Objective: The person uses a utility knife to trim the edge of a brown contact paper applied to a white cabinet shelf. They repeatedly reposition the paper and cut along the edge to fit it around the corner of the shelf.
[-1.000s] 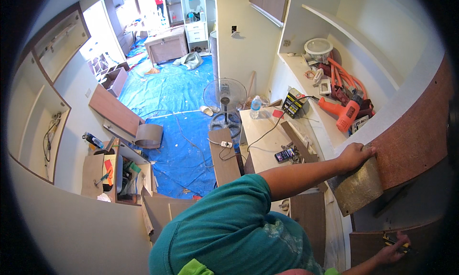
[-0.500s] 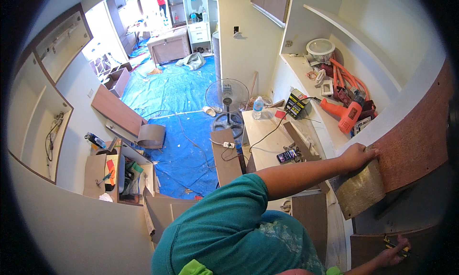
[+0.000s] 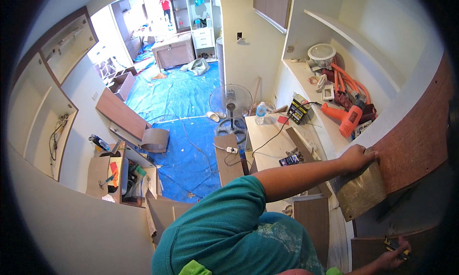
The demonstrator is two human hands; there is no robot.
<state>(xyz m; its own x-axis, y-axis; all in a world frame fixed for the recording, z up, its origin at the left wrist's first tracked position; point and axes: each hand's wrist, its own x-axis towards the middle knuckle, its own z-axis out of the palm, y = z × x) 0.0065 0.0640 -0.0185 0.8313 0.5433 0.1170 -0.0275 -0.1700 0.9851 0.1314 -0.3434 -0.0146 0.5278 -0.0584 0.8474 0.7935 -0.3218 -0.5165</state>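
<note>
My left hand [image 3: 357,159] reaches across to the right, its fingers closed over the top edge of a stiff sheet [image 3: 362,191]. The sheet has a rough, yellowish-brown, shiny face and hangs at a tilt against a curved reddish-brown panel [image 3: 415,136]. Lower down, at the right, my right hand [image 3: 393,258] is closed around a small yellow-and-black hand tool [image 3: 395,248]; its exact kind is hard to make out. That hand is over a dark brown board [image 3: 368,252]. My teal sleeve [image 3: 224,213] fills the lower middle.
An orange heat gun [image 3: 348,117] lies on the shelf among orange hoses and a round lamp fitting [image 3: 322,53]. The bench holds a water bottle [image 3: 260,112], a phone [image 3: 289,160] and a black-yellow box [image 3: 299,108]. A fan [image 3: 230,105] stands on blue sheeting [image 3: 177,167]. Far off stands a person in red [image 3: 166,5].
The view has shifted slightly, so the room sits a little lower and to the right. The distant person shows more fully. Both my hands keep their grips, nearly in place.
</note>
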